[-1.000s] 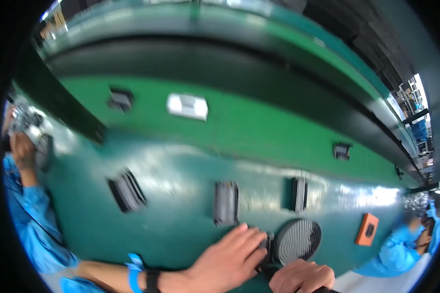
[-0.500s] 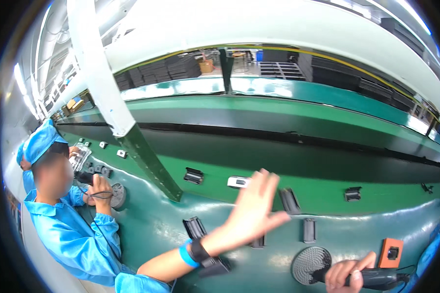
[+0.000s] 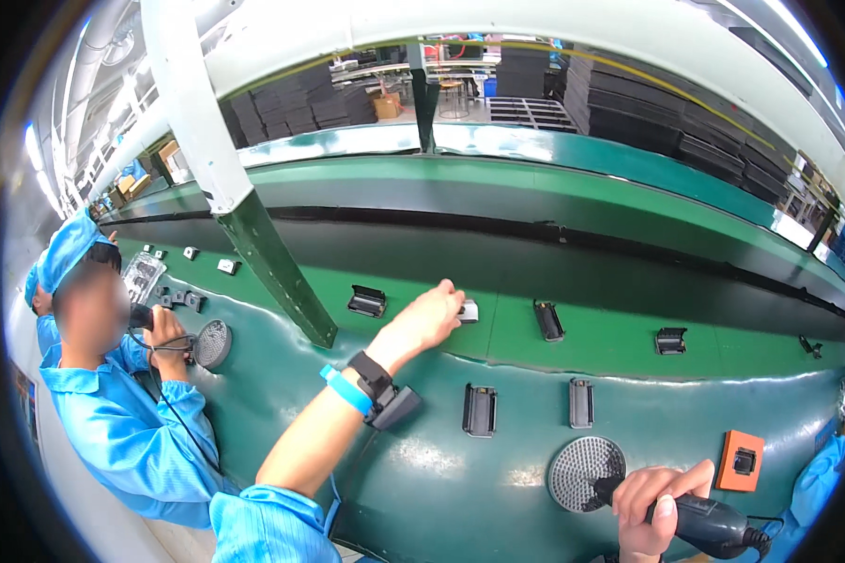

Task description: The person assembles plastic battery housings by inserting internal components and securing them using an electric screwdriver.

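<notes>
My left hand (image 3: 424, 321) reaches over to the green strip at the back of the bench, its fingers closed on a small white plastic part (image 3: 470, 311), most of which sticks out to the right of the fingertips. A blue band and a black strap circle that wrist. In my right hand (image 3: 652, 504) is a black corded electric screwdriver (image 3: 709, 522), its tip at a round grey tray with a gridded surface (image 3: 586, 474). Two black plastic housings, one left (image 3: 480, 411) and one right (image 3: 581, 403), lie between my hands. Another black housing (image 3: 399, 407) is partly hidden by my left wrist.
More black housings lie along the green strip, at left (image 3: 367, 300), middle (image 3: 548, 320) and right (image 3: 670, 341). An orange block (image 3: 740, 461) holding a black piece lies right of the tray. A green-and-white post (image 3: 277, 267) rises at left, near a co-worker in blue (image 3: 127, 403).
My left hand has gone from open and spread above the bench to closed on the white part. The right hand still holds the screwdriver at the round tray. The view has shifted slightly.
</notes>
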{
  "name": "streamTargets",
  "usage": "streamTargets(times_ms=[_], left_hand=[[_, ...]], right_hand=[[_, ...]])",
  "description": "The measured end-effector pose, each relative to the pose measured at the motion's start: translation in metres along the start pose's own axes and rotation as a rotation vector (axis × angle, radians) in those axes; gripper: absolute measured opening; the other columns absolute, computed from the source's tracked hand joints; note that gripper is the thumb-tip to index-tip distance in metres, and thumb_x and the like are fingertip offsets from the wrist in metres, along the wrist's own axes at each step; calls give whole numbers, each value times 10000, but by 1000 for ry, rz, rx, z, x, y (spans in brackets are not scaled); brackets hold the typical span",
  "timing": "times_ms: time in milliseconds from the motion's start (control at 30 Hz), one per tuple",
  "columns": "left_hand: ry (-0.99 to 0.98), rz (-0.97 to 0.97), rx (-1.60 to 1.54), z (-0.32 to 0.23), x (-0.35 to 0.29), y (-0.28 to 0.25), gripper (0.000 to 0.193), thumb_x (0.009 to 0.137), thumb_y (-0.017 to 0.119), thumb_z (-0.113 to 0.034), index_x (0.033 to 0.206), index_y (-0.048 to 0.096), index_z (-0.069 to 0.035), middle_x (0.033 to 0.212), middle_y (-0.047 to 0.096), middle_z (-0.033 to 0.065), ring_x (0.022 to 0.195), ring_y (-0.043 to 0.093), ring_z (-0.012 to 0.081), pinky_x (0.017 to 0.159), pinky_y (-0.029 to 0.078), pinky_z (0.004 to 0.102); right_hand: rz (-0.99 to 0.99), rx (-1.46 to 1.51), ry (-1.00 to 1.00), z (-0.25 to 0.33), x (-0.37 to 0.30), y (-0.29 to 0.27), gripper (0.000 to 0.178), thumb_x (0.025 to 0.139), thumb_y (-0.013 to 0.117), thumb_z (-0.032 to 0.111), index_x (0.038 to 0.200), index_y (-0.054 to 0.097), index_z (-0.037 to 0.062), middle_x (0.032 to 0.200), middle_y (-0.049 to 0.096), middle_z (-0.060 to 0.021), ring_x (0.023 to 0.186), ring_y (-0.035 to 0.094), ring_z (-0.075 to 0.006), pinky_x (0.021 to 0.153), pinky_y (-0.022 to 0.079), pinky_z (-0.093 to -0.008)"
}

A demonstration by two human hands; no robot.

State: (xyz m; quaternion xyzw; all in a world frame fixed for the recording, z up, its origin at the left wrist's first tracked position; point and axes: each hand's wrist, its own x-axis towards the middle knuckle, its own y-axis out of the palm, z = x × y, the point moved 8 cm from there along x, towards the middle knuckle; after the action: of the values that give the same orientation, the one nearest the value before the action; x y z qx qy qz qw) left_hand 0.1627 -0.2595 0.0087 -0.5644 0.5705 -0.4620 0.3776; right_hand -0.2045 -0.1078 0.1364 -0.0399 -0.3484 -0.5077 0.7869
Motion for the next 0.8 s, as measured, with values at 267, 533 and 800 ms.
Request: streamTargets(times_ms=[267, 533, 800], left_hand=[[379, -117, -155, -113, -61, -75, 199, 744, 711, -44, 919, 628, 0, 958, 672, 153, 908, 659, 354, 806, 550, 404], [718, -162, 232, -180, -136, 1, 143, 725, 673, -113, 843, 612, -61, 1105, 688, 94, 932, 662, 201, 861, 534, 319], [539, -104, 247, -122, -150, -16, 172, 751, 661, -91, 915, 638, -43, 1174, 698, 91, 1025, 671, 254, 954, 542, 357]], right_hand=[[-113, -34, -192, -15, 4, -26, 260, 965, 578, 114, 943, 320, 95, 521, 477, -37, 362, 429, -133, 369, 433, -283], [-185, -61, -199, -20, -1, -32, 244, 981, 555, 118, 931, 317, 101, 538, 452, -16, 398, 427, -111, 385, 422, -243], [-164, -70, -177, -28, -4, -36, 235, 977, 554, 120, 939, 323, 97, 534, 456, -23, 399, 430, -113, 374, 419, -239]])
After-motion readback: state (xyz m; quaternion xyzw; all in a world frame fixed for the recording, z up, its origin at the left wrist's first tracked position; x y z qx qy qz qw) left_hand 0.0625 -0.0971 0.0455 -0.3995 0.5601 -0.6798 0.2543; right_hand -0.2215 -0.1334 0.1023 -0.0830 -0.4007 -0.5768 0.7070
